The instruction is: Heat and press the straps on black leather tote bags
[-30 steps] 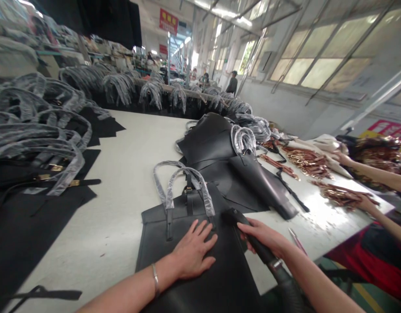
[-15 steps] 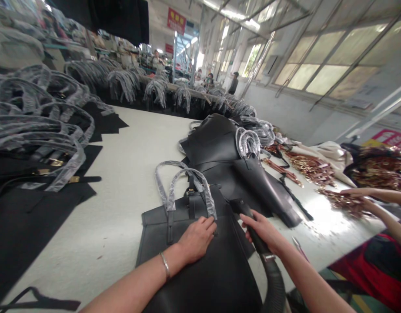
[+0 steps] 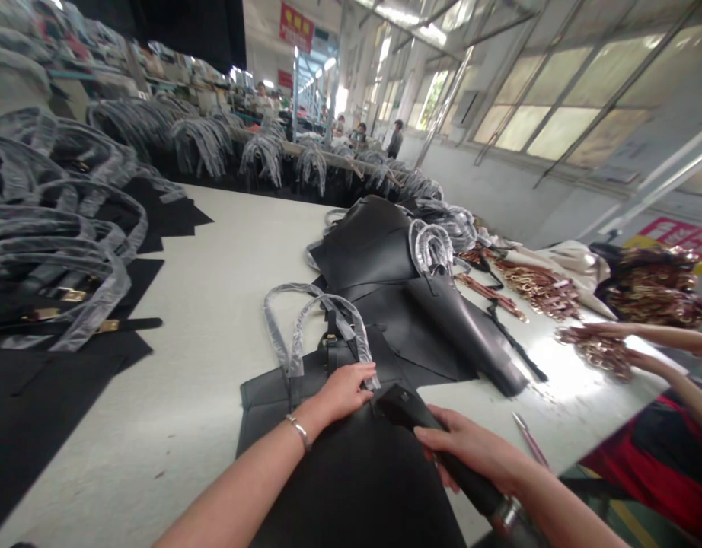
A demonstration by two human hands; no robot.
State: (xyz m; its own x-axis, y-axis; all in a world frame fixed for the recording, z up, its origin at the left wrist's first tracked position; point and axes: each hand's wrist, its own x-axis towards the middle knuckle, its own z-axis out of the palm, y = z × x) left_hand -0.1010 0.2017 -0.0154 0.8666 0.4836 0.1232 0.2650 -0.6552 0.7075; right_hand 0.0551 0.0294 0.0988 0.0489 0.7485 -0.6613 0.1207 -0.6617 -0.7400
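Note:
A black leather bag lies in front of me, its two handles wrapped in clear plastic. My left hand rests on the bag's upper part, fingers bent at the base of the right side of a handle; whether they grip it is unclear. My right hand is wrapped round a black handheld tool with a flat nozzle and a hose-like rear end. The nozzle tip is beside my left fingers, over the bag near the handle base.
Bag pieces with wrapped handles pile up at the left. More black bags lie behind. Brown straps with metal fittings and a pen-like tool are at the right, where another person's hands touch straps.
The tool in my right hand has moved left and down, its nozzle now close to my left fingers. My left hand has shifted slightly up and left. The view has moved a little.

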